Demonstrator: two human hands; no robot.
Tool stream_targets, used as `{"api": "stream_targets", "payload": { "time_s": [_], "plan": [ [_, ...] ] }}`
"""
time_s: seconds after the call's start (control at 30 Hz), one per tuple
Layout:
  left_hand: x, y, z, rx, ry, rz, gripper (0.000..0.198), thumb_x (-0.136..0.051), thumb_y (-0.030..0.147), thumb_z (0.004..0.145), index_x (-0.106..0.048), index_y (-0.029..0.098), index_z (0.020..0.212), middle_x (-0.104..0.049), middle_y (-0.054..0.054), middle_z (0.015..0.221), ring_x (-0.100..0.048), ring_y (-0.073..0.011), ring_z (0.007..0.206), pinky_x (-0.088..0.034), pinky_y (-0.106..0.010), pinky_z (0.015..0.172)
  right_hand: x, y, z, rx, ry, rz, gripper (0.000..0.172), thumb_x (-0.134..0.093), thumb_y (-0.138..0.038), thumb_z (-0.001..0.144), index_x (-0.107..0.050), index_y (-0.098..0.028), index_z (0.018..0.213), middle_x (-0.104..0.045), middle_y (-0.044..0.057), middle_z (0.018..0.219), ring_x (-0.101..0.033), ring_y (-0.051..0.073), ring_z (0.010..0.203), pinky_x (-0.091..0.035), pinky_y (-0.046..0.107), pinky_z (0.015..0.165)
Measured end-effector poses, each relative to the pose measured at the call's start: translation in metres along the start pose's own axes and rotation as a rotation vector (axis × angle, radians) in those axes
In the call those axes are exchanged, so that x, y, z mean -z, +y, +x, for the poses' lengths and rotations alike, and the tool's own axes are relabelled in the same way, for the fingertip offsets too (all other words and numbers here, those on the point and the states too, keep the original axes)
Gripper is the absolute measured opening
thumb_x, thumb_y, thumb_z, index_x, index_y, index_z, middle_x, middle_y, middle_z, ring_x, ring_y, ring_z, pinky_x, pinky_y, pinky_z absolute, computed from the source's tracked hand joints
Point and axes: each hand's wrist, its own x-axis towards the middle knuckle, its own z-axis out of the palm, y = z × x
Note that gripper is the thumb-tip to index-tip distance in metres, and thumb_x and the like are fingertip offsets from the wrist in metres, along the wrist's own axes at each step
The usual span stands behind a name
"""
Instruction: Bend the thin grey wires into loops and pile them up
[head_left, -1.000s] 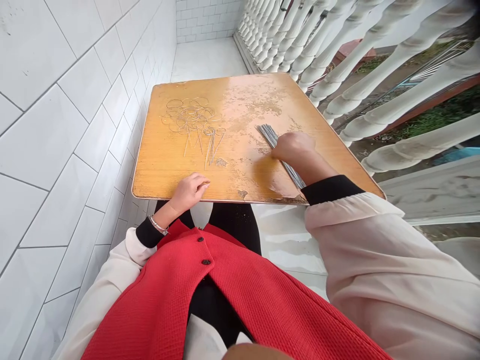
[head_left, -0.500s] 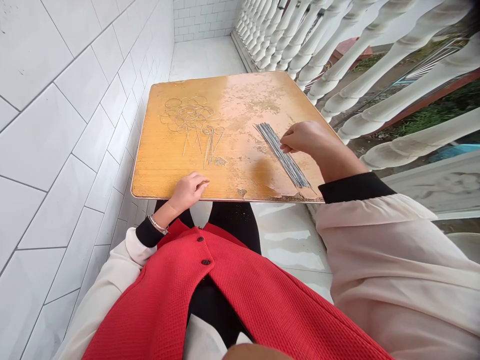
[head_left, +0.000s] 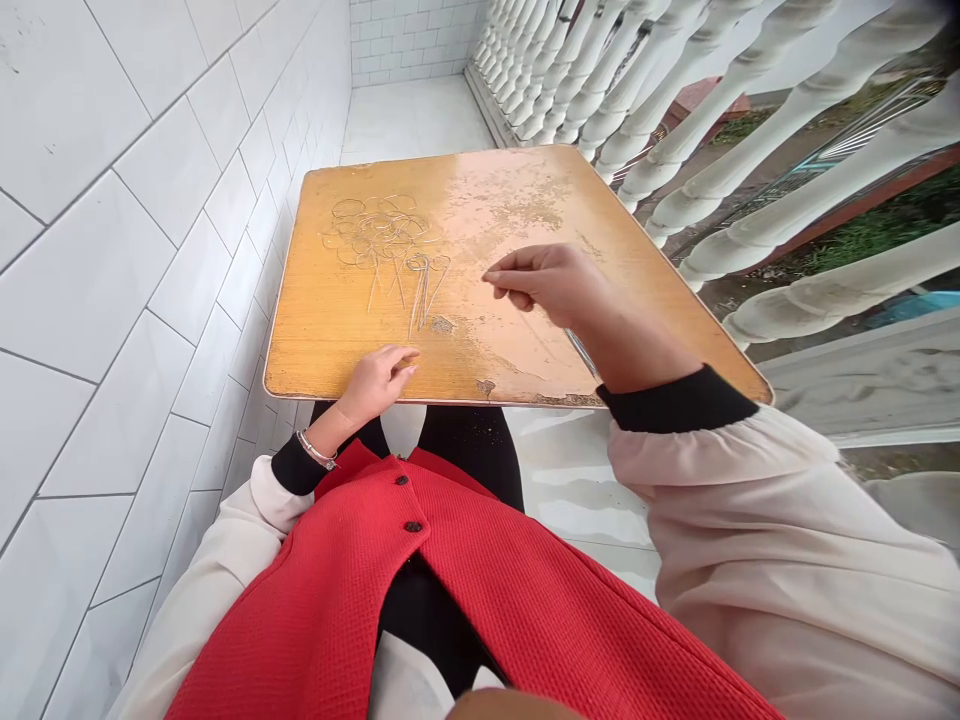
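My left hand [head_left: 375,382] rests at the near edge of the wooden table [head_left: 315,350], fingers loosely bent, thumb and index finger a little apart, nothing visible between them. Over the table's middle, my right hand [head_left: 551,282] is closed in a pinch; anything between its fingertips is too thin to make out. Below the right wrist a bundle of straight thin metal wires [head_left: 582,352] shows only in part, the rest hidden by hand and forearm. Left of the right hand lie several wires bent into loops with straight tails [head_left: 420,285], near a larger tangle of wire rings [head_left: 379,230].
A white tiled wall [head_left: 202,250] runs close along the left. White balusters [head_left: 720,190] line the right side. The tabletop has worn, peeling patches [head_left: 517,200]. My legs [head_left: 472,450] are under the near table edge.
My right hand has moved left from above the wire bundle to the table's middle, its forearm now covering most of the bundle. My left hand stays in place.
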Motion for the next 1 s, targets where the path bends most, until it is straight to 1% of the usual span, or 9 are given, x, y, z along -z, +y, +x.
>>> {"api": "stream_targets", "payload": {
  "time_s": [0.13,0.2,0.3,0.37,0.43,0.53,0.63,0.8,1.0],
  "plan": [
    [0.023,-0.005,0.007,0.023,0.118,0.043,0.026,-0.055,0.020,0.098,-0.067,0.017,0.121,-0.076,-0.010,0.114,-0.072,-0.0136,0.092,-0.060,-0.027,0.082,-0.038,-0.002,-0.011,-0.031,-0.212,0.247,0.019,-0.076,-0.024,0.083,-0.064,-0.017,0.071,-0.057,-0.001,0.061,-0.037,0.006,0.045,-0.028,0.025,0.046],
    [0.045,-0.010,0.013,0.008,0.242,0.176,0.026,-0.052,0.027,0.101,-0.066,0.020,0.122,-0.075,-0.009,0.116,-0.072,-0.0144,0.093,-0.060,-0.029,0.086,-0.055,-0.004,-0.020,-0.018,-0.292,0.287,0.021,-0.078,-0.031,0.081,-0.065,-0.017,0.072,-0.057,-0.001,0.061,-0.036,0.006,0.046,-0.028,0.025,0.045],
    [0.081,-0.015,0.022,-0.053,0.347,0.335,0.028,-0.047,0.030,0.104,-0.064,0.022,0.125,-0.070,-0.009,0.126,-0.068,-0.0181,0.116,-0.056,-0.032,0.100,-0.073,-0.004,-0.031,-0.025,-0.353,0.346,0.021,-0.079,-0.035,0.079,-0.068,-0.017,0.079,-0.057,-0.001,0.062,-0.036,0.007,0.045,-0.025,0.025,0.044],
    [0.100,-0.016,0.027,-0.121,0.335,0.411,0.029,-0.049,0.029,0.103,-0.062,0.023,0.128,-0.066,-0.009,0.134,-0.063,-0.0200,0.129,-0.050,-0.036,0.111,-0.082,-0.003,-0.035,-0.046,-0.378,0.393,0.019,-0.078,-0.032,0.079,-0.069,-0.016,0.081,-0.056,-0.001,0.060,-0.035,0.006,0.044,-0.023,0.025,0.043],
    [0.112,-0.016,0.032,-0.201,0.254,0.506,0.033,-0.052,0.027,0.101,-0.060,0.022,0.133,-0.058,-0.011,0.146,-0.056,-0.0242,0.138,-0.044,-0.041,0.117,-0.087,-0.002,-0.036,-0.063,-0.407,0.431,0.014,-0.077,-0.027,0.078,-0.070,-0.016,0.081,-0.055,-0.002,0.058,-0.033,0.005,0.042,-0.021,0.024,0.042],
    [0.117,-0.016,0.040,-0.283,0.122,0.606,0.029,-0.052,0.030,0.101,-0.064,0.022,0.126,-0.061,-0.009,0.141,-0.061,-0.0255,0.127,-0.053,-0.043,0.103,-0.089,-0.002,-0.036,-0.058,-0.432,0.489,0.009,-0.077,-0.021,0.077,-0.070,-0.015,0.079,-0.056,-0.003,0.056,-0.033,0.004,0.041,-0.019,0.023,0.040],
    [0.113,-0.013,0.047,-0.327,0.125,0.595,0.022,-0.052,0.037,0.100,-0.068,0.023,0.108,-0.070,-0.008,0.119,-0.063,-0.0229,0.113,-0.055,-0.037,0.089,-0.087,-0.004,-0.034,-0.016,-0.413,0.550,0.008,-0.078,-0.018,0.077,-0.071,-0.014,0.077,-0.057,-0.002,0.056,-0.033,0.003,0.040,-0.018,0.023,0.039],
    [0.107,-0.005,0.057,-0.444,0.104,0.580,0.026,-0.052,0.041,0.100,-0.065,0.023,0.087,-0.068,-0.008,0.092,-0.062,-0.0225,0.097,-0.051,-0.037,0.076,-0.084,-0.006,-0.033,0.048,-0.392,0.585,0.009,-0.079,-0.018,0.079,-0.071,-0.014,0.076,-0.057,-0.002,0.056,-0.034,0.003,0.040,-0.017,0.023,0.039],
    [0.108,-0.006,0.065,-0.462,0.113,0.516,0.034,-0.053,0.050,0.099,-0.057,0.025,0.076,-0.061,-0.006,0.079,-0.059,-0.0221,0.091,-0.044,-0.036,0.067,-0.088,-0.006,-0.034,0.075,-0.329,0.643,0.010,-0.080,-0.018,0.080,-0.072,-0.016,0.076,-0.058,-0.003,0.057,-0.034,0.003,0.042,-0.019,0.023,0.039]
  ]
}}
